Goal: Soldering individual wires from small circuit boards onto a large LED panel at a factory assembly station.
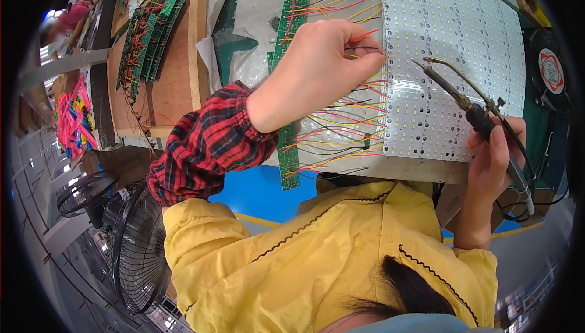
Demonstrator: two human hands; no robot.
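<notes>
My left hand (323, 68), in a red and black checked sleeve cover, is closed with thumb and forefinger pinching thin wires at the left edge of a white LED panel (451, 71). Red, yellow and black wires (341, 129) run between that edge and a long green circuit board (289, 162) partly hidden under my left forearm. My right hand (496, 156) is wrapped round a soldering iron (481, 120), its tip pointing up and left over the panel. Beside the iron runs a thin bent metal tube (460, 74), its end near the iron's tip.
Several wired green boards (149, 40) lie in a wooden tray (183, 77) at the left. A round black reel (548, 68) stands at the right. Fans (143, 247) are at lower left, beyond the table edge. A black cable hangs by my right hand.
</notes>
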